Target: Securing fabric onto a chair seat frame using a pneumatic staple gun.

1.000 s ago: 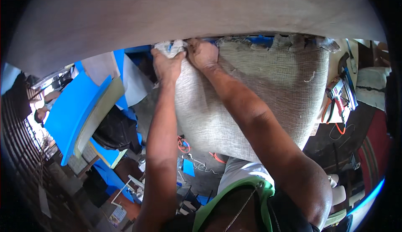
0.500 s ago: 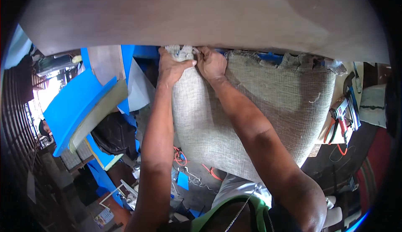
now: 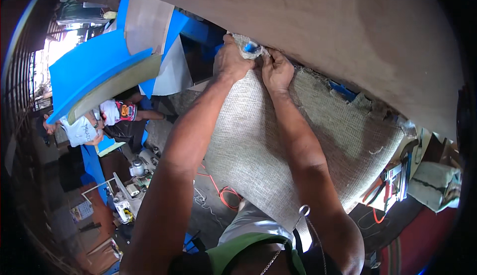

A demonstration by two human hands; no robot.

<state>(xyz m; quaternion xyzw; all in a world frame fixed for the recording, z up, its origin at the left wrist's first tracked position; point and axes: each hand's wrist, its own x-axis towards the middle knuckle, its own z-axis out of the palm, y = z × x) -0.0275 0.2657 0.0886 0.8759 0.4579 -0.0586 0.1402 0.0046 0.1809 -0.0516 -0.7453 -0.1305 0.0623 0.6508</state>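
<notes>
A large piece of beige woven fabric [image 3: 253, 141] drapes below a broad brownish board [image 3: 348, 22], with frayed upper edges and bits of blue [image 3: 348, 91] showing under them. My left hand [image 3: 233, 61] grips the fabric's bunched top-left corner, thumb pressed over it, beside a small blue patch. Just right of it, my right hand [image 3: 278, 69] has curled fingers pinching the same gathered edge. Both forearms reach up from the lower edge over the fabric.
At left stand curved blue panels [image 3: 94, 71] and a person [image 3: 79, 130] in a white shirt. Below are a sewing machine [image 3: 124, 203] and an orange hose [image 3: 228, 198] on the floor. Pneumatic tool and pliers [image 3: 390, 180] lie on a ledge at right.
The view has turned, so the board now slants down to the right and the person at left shows more fully. Both hands still grip the corner, now further right in the picture.
</notes>
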